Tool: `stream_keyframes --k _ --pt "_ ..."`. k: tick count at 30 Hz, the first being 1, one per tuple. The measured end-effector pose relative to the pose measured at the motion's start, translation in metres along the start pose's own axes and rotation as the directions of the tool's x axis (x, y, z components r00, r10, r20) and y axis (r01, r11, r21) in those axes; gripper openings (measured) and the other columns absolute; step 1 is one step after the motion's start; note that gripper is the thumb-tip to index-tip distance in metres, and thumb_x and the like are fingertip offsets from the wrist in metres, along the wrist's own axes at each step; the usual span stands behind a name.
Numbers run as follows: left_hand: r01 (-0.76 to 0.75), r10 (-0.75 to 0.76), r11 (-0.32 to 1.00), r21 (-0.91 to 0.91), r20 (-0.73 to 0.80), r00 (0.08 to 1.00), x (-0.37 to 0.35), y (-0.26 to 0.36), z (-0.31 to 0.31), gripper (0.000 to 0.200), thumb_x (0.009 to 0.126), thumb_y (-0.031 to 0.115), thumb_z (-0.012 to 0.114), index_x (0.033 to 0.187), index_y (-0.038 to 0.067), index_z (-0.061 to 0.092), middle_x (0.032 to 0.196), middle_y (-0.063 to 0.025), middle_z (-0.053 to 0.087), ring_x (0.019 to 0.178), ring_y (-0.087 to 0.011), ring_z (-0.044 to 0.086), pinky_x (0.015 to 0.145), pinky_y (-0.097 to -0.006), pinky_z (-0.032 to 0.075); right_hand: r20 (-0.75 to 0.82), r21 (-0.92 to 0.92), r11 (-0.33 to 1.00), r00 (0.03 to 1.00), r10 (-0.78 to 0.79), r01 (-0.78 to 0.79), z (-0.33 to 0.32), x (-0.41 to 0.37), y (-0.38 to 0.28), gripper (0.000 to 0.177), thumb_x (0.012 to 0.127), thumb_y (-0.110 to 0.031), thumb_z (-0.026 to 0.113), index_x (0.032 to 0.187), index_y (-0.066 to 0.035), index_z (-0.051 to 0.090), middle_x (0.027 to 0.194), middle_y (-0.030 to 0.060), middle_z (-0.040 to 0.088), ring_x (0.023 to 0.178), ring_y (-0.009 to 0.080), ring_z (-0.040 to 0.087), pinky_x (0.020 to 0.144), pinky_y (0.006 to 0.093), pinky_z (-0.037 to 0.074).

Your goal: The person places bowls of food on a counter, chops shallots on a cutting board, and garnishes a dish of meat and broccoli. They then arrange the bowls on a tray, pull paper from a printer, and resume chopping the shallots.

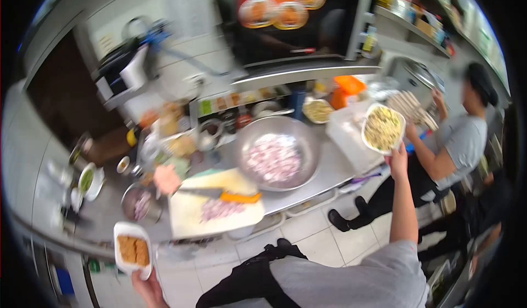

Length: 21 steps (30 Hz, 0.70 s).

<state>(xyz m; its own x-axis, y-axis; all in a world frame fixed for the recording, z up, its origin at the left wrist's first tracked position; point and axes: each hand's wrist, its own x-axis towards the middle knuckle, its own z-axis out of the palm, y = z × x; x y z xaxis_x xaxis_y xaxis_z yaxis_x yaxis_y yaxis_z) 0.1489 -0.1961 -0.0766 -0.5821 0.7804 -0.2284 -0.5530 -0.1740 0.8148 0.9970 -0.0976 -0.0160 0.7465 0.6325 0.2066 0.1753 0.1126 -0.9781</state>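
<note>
My left hand (147, 289), low on the left, grips the near edge of a white tray of browned food pieces (134, 251). Out to the right, my right hand (397, 158) holds a white container of shredded yellowish food (382, 128) by its lower corner. Between them on the steel counter lies a cutting board (184, 220) with chopped onion (221, 210) and an orange-handled knife (240, 197). Behind the board stands a large metal bowl (307, 143) partly filled with chopped onion (273, 158).
Another person (461, 138) stands at the right, handling a bundle of pale strips (410, 108). A smaller metal pot (130, 201) and several ingredient containers crowd the counter's left side. An oven-like appliance (296, 25) overhangs the back. A clear plastic bin (346, 138) sits right of the bowl.
</note>
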Motion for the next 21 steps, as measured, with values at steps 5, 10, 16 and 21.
stream_keyframes --k 5,10,16,21 --pt "-0.006 0.007 0.999 -0.044 0.018 1.0 -0.033 0.041 -0.051 0.053 0.085 0.01 0.049 0.136 -0.002 0.043 0.134 -0.0167 0.054 0.12 -0.032 0.058 0.098 -0.0482 0.051 0.455 0.156 0.915 0.849 0.268 -0.372 0.116 -0.194 -0.03 0.037 0.094 -0.005 0.047 0.131 -0.005 0.051 0.096 0.0072 0.068 0.051 0.0064 0.055 0.04 0.0179 0.041" --pt "-0.016 0.013 0.999 -0.027 -0.089 0.996 -0.048 0.081 -0.132 0.059 0.083 0.004 0.042 0.142 0.005 0.036 0.134 -0.0147 0.053 0.12 -0.0308 0.058 0.095 -0.0464 0.053 0.832 -0.124 0.777 0.362 0.421 -0.617 0.261 -0.359 -0.03 0.047 0.092 -0.004 0.047 0.138 -0.008 0.046 0.096 0.0107 0.068 0.048 0.0106 0.055 0.036 0.0194 0.038" --pt "0.054 -0.046 0.998 0.036 -0.194 0.98 -0.02 0.109 -0.189 0.058 0.088 0.005 0.039 0.145 0.009 0.031 0.137 -0.0162 0.049 0.122 -0.0327 0.056 0.096 -0.0478 0.053 0.946 -0.268 0.824 0.025 0.323 -0.5 0.444 -0.504 -0.072 0.054 0.094 -0.001 0.041 0.147 -0.012 0.038 0.076 0.0095 0.064 0.042 0.011 0.05 0.035 0.0233 0.037" --pt "0.015 0.015 0.994 0.105 -0.285 0.958 0.069 0.107 -0.207 0.049 0.096 0.009 0.037 0.144 0.008 0.032 0.134 -0.0158 0.051 0.118 -0.0287 0.057 0.095 -0.044 0.053 0.97 -0.242 0.865 -0.128 0.206 -0.439 0.575 -0.559 -0.103 0.054 0.095 0.0 0.039 0.148 -0.012 0.036 0.073 0.0093 0.063 0.04 0.0104 0.05 0.035 0.0222 0.039"
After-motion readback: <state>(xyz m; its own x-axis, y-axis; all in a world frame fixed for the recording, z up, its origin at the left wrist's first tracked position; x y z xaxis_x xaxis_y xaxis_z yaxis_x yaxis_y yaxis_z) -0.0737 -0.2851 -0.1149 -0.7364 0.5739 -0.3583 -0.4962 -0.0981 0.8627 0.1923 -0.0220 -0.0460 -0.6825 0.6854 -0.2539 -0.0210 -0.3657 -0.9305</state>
